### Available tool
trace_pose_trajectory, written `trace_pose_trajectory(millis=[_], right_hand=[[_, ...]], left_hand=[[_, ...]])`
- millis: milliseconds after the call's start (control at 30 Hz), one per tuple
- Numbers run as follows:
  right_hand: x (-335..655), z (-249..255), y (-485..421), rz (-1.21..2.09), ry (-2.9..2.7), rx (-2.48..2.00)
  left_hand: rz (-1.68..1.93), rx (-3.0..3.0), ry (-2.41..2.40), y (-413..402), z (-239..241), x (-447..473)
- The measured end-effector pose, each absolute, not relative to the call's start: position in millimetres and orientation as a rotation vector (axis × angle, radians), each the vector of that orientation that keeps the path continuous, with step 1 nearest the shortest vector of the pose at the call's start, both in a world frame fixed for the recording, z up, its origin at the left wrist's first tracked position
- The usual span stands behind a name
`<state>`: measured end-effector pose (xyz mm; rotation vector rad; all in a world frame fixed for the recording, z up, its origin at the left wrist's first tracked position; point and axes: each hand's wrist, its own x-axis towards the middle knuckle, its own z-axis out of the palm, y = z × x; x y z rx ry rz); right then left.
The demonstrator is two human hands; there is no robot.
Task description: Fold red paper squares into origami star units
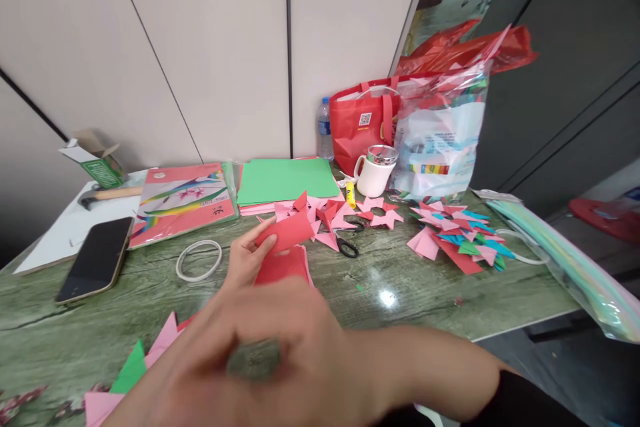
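Nearest us, at six o'clock, our right hand (260,353) crosses the view, too blurred for us to tell whether its fingers are curled or loose; nothing shows in it. Just beyond, our left hand (243,259) pinches a folded red paper (287,232) between thumb and fingertips, held above a small stack of red sheets (283,265) near the middle of the table (425,293).

At eight o'clock lie pink and green triangles (150,360), flat with sharp creases. At ten o'clock are a phone (96,259), dark and glossy, and a thin white ring (199,260).

We judge the folding to be well under way. A heap of pink folded pieces (325,213) sits at twelve o'clock beside black-handled scissors (346,243), a finished pink star (385,215) lies at one o'clock, and a mixed pile (457,240) of pink, red, blue and green points sits at two o'clock. Flat green sheets (287,180) and a sealed paper pack (185,203) look unused, so plenty is left.

Farther back:
- a white mug (375,173) with a shiny lid
- a yellow glue stick (351,195)
- a water bottle (325,127)
- a red bag (363,121)
- a crinkled clear plastic bag (440,140)

Far left, at ten o'clock, are a hammer (107,195) and an open small box (95,160). The tabletop is green, wood-grained and shiny.
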<state>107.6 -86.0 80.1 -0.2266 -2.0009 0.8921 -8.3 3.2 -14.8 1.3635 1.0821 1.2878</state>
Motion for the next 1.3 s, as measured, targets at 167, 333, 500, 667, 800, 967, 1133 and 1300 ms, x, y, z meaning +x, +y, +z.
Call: trace_pose_trajectory(millis=[167, 333, 500, 667, 800, 967, 1133, 1300], right_hand=[[144.9, 37.7, -21.9, 0.475, -1.732, -0.917], [168.5, -15.3, 14.8, 0.737, -1.715, -1.038], [165.2, -23.1, 10.3, 0.751, -1.604, -1.049], [160.2, -23.1, 8.2, 0.818, -1.632, -1.039], [155.1, -26.9, 7.3, 0.866, -1.557, -1.008], [159.2, -27.2, 13.8, 1.079, -1.405, -0.935], [170.8, -26.1, 22.1, 1.015, -1.485, -0.940], [186.0, -28.9, 32.6, 0.777, -1.628, -0.991]], left_hand=[[1.287, 1.536, 1.191, 3.5, -13.7, -10.4], [1.210, 1.657, 1.283, 1.7, -13.6, -7.9], [1.157, 1.593, 1.215, 2.6, -16.0, -6.2], [1.177, 1.655, 1.234, 3.8, -18.9, -5.6], [1.188, 1.695, 1.231, 3.7, -18.3, -7.4], [1.210, 1.676, 1.236, 4.9, -18.2, -9.7], [1.220, 1.638, 1.250, 5.8, -19.8, -8.1], [1.240, 1.611, 1.291, 6.6, -18.7, -10.0]])
